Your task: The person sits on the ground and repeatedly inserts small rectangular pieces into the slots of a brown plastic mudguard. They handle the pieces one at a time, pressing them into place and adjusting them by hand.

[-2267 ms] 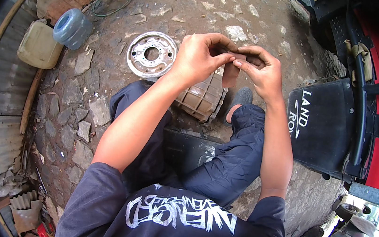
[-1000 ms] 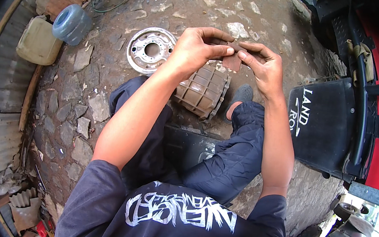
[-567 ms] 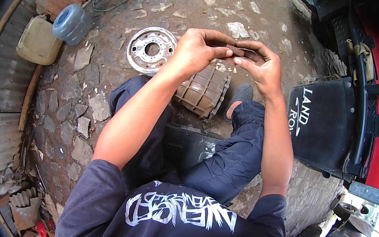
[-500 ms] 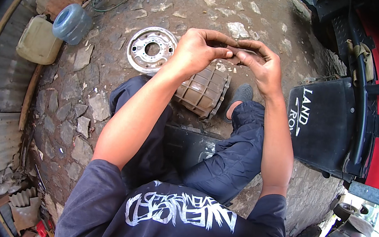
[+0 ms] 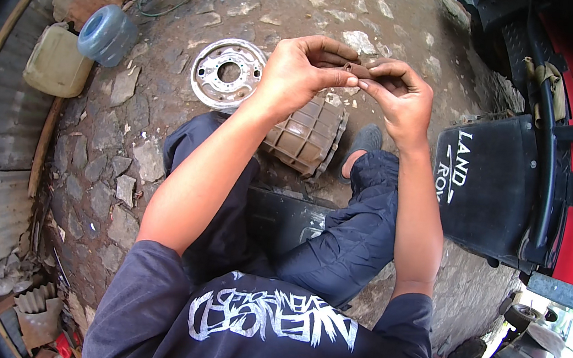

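Near the frame's upper centre, the left hand (image 5: 295, 73) and right hand (image 5: 405, 102) pinch a rolled brown strip (image 5: 360, 71) between them. Its long axis runs roughly left to right (neither hand clearly nearer).

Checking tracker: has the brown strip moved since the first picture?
Yes, up in view: the brown strip reached down to the ribbed housing; now what shows is above it.

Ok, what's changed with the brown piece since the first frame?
The thin reddish-brown strip, hanging down below the fingers at first, has been drawn up and curled into a small roll between the left hand and right hand. Neither has let go. Unmoved: round whitish metal disc, ribbed brown box-shaped housing.
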`<move>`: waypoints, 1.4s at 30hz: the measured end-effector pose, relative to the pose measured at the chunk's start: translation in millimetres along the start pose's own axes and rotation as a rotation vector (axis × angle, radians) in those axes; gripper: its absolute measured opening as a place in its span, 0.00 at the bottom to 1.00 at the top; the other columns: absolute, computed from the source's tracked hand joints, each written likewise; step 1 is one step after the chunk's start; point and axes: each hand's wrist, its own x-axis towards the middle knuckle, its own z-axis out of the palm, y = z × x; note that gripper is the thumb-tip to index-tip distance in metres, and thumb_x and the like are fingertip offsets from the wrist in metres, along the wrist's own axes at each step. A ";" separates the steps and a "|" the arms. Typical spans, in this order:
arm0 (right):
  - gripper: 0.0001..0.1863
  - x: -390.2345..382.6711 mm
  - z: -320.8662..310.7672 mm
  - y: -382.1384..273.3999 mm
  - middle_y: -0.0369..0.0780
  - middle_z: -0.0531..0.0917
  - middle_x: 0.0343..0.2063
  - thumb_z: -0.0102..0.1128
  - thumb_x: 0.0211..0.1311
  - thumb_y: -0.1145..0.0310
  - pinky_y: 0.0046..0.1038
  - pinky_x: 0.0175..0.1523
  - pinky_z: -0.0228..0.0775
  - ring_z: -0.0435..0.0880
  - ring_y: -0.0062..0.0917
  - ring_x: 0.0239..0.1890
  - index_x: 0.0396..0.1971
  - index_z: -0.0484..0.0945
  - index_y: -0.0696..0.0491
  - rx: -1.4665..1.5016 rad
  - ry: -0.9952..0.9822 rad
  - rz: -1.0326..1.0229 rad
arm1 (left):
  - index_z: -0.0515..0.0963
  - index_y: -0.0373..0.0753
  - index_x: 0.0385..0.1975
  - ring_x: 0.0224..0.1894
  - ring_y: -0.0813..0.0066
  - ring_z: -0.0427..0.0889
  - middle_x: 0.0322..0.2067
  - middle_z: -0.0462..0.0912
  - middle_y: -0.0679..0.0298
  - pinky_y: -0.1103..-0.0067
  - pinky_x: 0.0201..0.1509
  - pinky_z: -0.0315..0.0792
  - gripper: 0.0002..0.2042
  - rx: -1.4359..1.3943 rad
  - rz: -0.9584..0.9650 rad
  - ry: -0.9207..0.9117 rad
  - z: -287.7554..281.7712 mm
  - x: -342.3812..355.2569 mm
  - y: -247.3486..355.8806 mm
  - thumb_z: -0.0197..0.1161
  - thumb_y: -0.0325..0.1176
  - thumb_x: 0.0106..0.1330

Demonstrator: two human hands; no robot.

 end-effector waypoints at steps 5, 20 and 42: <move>0.18 -1.9 7.8 3.8 0.44 0.87 0.45 0.73 0.58 0.88 0.30 0.57 0.85 0.89 0.28 0.49 0.48 0.81 0.64 -0.028 0.100 -0.047 | 0.85 0.29 0.51 0.46 0.73 0.91 0.45 0.92 0.54 0.79 0.54 0.84 0.16 0.220 0.082 0.137 12.2 -1.1 -1.3 0.76 0.23 0.63; 0.17 -5.4 17.1 3.4 0.37 0.87 0.49 0.64 0.76 0.66 0.29 0.54 0.77 0.85 0.25 0.52 0.59 0.81 0.56 0.485 0.037 0.187 | 0.87 0.38 0.47 0.42 0.70 0.94 0.42 0.93 0.61 0.79 0.44 0.85 0.18 0.697 1.003 0.415 24.7 -7.0 -9.3 0.76 0.18 0.56; 0.17 4.1 -25.8 26.2 0.38 0.89 0.43 0.73 0.69 0.67 0.32 0.48 0.83 0.88 0.27 0.42 0.55 0.85 0.55 0.298 0.378 0.215 | 0.85 0.44 0.53 0.55 0.51 0.86 0.48 0.89 0.53 0.61 0.56 0.81 0.22 0.988 0.232 -0.088 7.3 6.4 -76.1 0.74 0.48 0.63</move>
